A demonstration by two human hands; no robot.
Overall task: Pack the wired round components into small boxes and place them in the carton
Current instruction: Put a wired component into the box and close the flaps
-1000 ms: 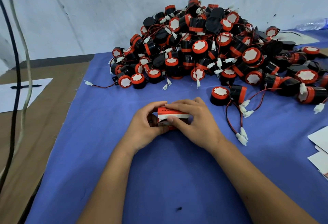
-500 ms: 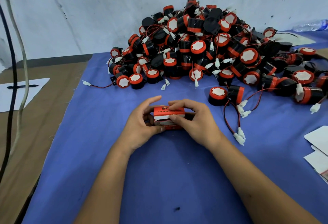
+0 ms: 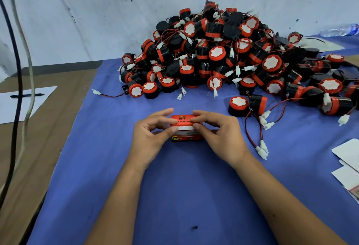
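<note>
Box: small red-and-white printed cardboard box (image 3: 186, 128) on blue-clothed bench (image 3: 174, 186), long axis left-right, between hands. Left hand (image 3: 150, 137) pinches left end, right hand (image 3: 219, 135) pinches right end; equally near. Heap of black-and-red wired round components (image 3: 223, 56) just beyond. Carton not visible

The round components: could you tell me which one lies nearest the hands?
The upright round component apart from the pile's front edge, white face up, just beyond the right hand.

Bare forearms, no sleeves; left hand (image 3: 148, 138), right hand (image 3: 221, 138) ungloved.
</note>
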